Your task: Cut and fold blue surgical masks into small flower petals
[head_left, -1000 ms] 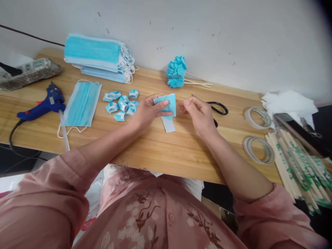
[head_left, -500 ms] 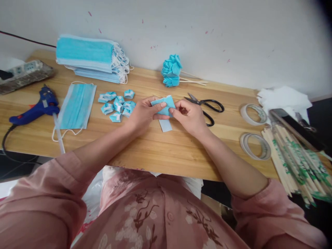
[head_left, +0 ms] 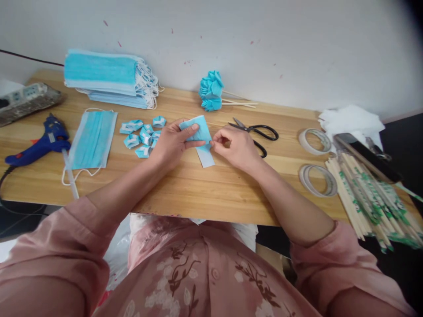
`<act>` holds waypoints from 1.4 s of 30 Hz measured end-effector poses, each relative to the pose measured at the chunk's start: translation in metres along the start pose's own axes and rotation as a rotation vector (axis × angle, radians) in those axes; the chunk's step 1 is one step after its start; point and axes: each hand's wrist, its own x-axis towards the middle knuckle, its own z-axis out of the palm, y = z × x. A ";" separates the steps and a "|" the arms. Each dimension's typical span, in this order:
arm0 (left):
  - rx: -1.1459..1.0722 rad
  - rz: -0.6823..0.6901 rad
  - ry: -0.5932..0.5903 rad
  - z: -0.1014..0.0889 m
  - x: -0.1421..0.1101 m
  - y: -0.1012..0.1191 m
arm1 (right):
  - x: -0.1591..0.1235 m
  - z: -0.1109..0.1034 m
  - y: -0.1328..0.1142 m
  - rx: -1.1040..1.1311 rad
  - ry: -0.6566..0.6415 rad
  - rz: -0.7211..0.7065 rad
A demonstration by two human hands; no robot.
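My left hand (head_left: 173, 141) grips a light-blue square of mask fabric (head_left: 202, 127) between thumb and fingers, above the table. My right hand (head_left: 236, 147) has thumb and forefinger pinched at the lower right corner of that square; what lies between the fingertips is too small to see clearly. Beneath the square, a pale blue strip (head_left: 206, 160) shows, its upper end hidden. Several small folded blue pieces with white patches (head_left: 145, 138) lie just left of my left hand. Black-handled scissors (head_left: 248, 129) rest behind my right hand, partly covered by it.
On the left are a blue glue gun (head_left: 54, 134), a single mask (head_left: 92, 141), a mask stack (head_left: 102, 72) and a power strip (head_left: 29, 99). Blue fabric flowers (head_left: 211, 88) lie at the back. Tape rolls (head_left: 302, 141), a phone (head_left: 363, 154) and wrapped chopsticks (head_left: 366, 198) lie right.
The blue square has turned in my left hand and shows more of its face. My right fingers have slid down to its lower corner. The whole view has shifted slightly.
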 end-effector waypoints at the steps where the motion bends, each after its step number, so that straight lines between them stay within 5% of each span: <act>1: 0.007 0.005 0.014 -0.001 0.000 0.001 | 0.002 -0.006 0.002 -0.041 -0.010 0.003; 6: -0.008 0.016 0.045 -0.004 0.004 0.005 | 0.008 -0.047 0.015 -0.217 0.115 0.064; 10: -0.052 0.020 0.032 -0.007 0.007 0.004 | -0.001 -0.071 0.021 -0.556 0.001 0.253; 15: -0.124 -0.007 0.033 -0.010 0.010 0.001 | -0.024 -0.072 0.031 -0.822 -0.269 0.325; 19: -0.170 -0.034 0.058 -0.012 0.014 0.000 | -0.034 -0.067 0.038 -0.848 -0.210 0.286; 21: -0.182 -0.045 0.085 -0.012 0.015 0.001 | -0.036 -0.070 0.040 -0.717 -0.127 0.345; 24: -0.203 -0.064 0.113 -0.013 0.017 0.004 | -0.038 -0.080 0.037 -0.227 -0.053 0.430; 27: -0.231 -0.100 0.124 -0.012 0.018 0.007 | -0.036 -0.083 0.021 0.422 -0.135 0.389; 30: -0.250 -0.148 0.135 -0.011 0.018 0.008 | -0.030 -0.072 -0.003 0.782 -0.242 0.333; 35: -0.222 -0.179 0.108 -0.013 0.018 0.008 | -0.019 -0.041 -0.027 0.947 -0.278 0.363; 42: -0.339 -0.200 0.171 -0.008 0.013 0.017 | -0.033 -0.019 -0.022 1.088 -0.320 0.407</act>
